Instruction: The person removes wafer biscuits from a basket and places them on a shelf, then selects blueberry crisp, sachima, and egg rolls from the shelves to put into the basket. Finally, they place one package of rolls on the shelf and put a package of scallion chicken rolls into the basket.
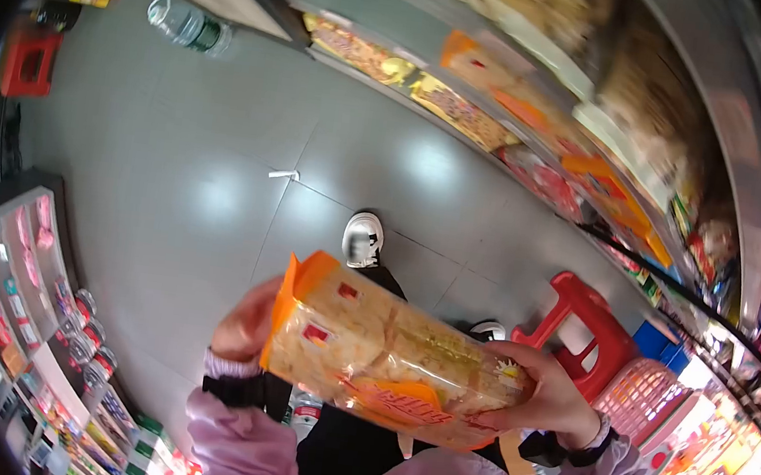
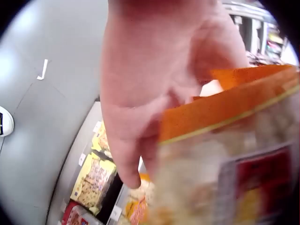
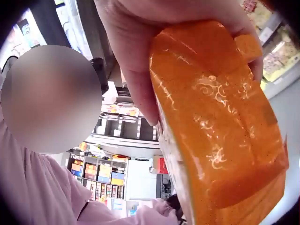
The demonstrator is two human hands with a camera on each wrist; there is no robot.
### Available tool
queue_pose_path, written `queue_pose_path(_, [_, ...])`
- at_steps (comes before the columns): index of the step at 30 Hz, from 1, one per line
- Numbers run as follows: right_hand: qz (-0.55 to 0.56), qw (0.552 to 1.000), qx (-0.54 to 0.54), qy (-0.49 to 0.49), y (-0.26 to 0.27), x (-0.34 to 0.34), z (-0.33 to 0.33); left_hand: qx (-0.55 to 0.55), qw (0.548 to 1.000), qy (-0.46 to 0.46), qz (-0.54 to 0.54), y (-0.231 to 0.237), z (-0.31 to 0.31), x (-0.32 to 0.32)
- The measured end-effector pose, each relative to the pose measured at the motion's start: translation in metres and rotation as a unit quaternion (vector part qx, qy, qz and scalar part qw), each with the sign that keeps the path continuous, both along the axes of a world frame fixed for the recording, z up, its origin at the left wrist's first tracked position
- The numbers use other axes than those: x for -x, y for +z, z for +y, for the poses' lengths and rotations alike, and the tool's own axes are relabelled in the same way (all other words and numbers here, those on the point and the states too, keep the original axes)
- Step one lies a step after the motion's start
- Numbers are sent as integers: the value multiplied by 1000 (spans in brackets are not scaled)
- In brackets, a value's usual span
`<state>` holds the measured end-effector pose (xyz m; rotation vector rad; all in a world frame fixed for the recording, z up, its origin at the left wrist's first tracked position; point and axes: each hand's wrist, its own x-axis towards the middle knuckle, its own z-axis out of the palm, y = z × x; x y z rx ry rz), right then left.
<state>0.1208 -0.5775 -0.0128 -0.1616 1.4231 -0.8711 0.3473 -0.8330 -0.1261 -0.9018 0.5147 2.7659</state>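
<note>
A long clear package with orange ends (image 1: 395, 353) is held level in front of the body, over the legs. The right hand (image 1: 552, 391) grips its right end, thumb along the top; in the right wrist view that hand (image 3: 183, 18) wraps round the orange end (image 3: 215, 122). At the other end is the left hand (image 1: 247, 321), partly behind the orange flap. The left wrist view shows the left hand (image 2: 150, 79) with its fingers behind the package's orange edge (image 2: 211, 117), so their hold is partly hidden.
Shelves with packaged food (image 1: 458, 109) run along the upper right. A red stool (image 1: 569, 322) and a pink basket (image 1: 641, 398) stand at the right. A large bottle (image 1: 188, 27) lies at the upper left, and a low display rack (image 1: 13, 287) stands at the left.
</note>
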Motion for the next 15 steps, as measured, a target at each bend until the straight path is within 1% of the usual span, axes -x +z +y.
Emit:
queue_pose_path(1, [-35, 999, -13, -4, 3, -1, 20, 6, 997, -76, 19, 11, 5, -4])
queue_pose_path(3, [-100, 994, -35, -13, 13, -3, 59, 15, 984, -178, 25, 36, 28, 2])
queue_pose_path(5, [-108, 994, 24, 3, 21, -3, 100, 49, 967, -251, 14, 68, 56, 26])
queue_pose_path(7, [-106, 991, 82, 17, 20, -9, 152, 77, 966, -246, 34, 91, 93, 46])
queue_pose_path(8, [-70, 989, 127, 9, 17, -15, 185, 76, 967, -242, 31, 92, 111, 47])
queue_pose_path(9, [-126, 981, 140, -47, 23, -17, 218, 74, 967, -242, 29, 91, 130, 46])
queue_pose_path(10, [-198, 959, 153, -130, 38, -14, 245, 85, 971, -223, 22, 95, 152, 48])
queue_pose_path(11, [-265, 926, 170, -210, 54, -10, 274, 77, 973, -212, 37, 99, 177, 57])
queue_pose_path(12, [-259, 909, 224, -236, 55, -13, 304, 63, 980, -185, 34, 107, 204, 68])
queue_pose_path(13, [-237, 897, 249, -277, 54, -24, 341, 46, 986, -156, 29, 120, 235, 78])
queue_pose_path(14, [-264, 856, 280, -345, 64, -32, 368, 50, 990, -129, 29, 125, 267, 85])
queue_pose_path(15, [-289, 808, 313, -406, 73, -40, 392, 57, 989, -131, 46, 123, 291, 88])
